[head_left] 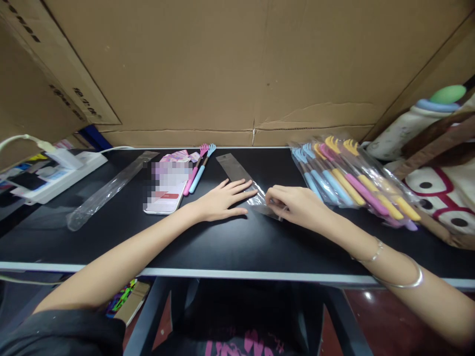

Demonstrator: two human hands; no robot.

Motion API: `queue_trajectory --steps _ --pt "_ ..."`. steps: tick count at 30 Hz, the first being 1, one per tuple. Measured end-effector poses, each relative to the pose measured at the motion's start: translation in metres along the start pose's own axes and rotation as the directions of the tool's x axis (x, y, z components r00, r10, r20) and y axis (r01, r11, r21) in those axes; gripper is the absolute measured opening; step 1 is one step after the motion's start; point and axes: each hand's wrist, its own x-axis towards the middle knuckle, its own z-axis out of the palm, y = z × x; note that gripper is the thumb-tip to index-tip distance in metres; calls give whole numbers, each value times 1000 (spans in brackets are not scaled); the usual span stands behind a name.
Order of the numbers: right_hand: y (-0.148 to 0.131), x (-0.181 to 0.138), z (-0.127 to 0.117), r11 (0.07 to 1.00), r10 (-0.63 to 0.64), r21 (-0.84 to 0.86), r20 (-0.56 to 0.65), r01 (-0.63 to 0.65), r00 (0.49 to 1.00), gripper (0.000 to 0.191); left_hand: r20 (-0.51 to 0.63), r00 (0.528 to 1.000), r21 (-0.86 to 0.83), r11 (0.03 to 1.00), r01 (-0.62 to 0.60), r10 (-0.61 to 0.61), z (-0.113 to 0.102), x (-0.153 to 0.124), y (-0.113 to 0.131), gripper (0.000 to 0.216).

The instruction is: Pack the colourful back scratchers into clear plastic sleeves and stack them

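A clear plastic bag (237, 170) lies flat and slanted across the middle of the black table. My left hand (226, 200) rests on it, palm down with the fingers spread. At the bag's near right end, my right hand (297, 205) pinches the plastic between thumb and fingers. Beyond my left hand are two back scratchers with claw-shaped heads, one pink (193, 178) and one blue (200, 173), lying side by side. To the right of my right hand is a pile of bagged back scratchers (345, 180) in blue, yellow and pink.
A phone (168, 198) lies left of the loose scratchers, with pink papers (176, 156) behind it. Farther left are a long clear plastic sleeve (111, 190) and a white power strip (70, 178). A bottle (408, 123) and a bag with cartoon eyes (434, 190) stand right. Cardboard (230, 64) walls the back.
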Motion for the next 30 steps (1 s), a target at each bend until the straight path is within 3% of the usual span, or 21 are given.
queue_trajectory --steps 7,11,16,19,30 --pt "-5 0 7 999 2 -53 -22 -3 1000 9 -203 976 101 993 -64 84 0 -1 16 59" --pt "-11 0 13 996 73 -47 -10 -73 997 9 -331 937 156 986 -57 107 1 0 32 74" --pt "-14 1 15 991 131 -38 -20 -131 991 9 -350 937 195 979 52 20 6 2 38 53" --pt "-15 1 14 992 123 -9 -30 -123 992 5 -378 926 193 979 65 13 6 2 39 52" --pt "-18 2 14 997 -17 -73 -81 11 997 7 -398 917 212 971 111 -18 4 3 45 26"
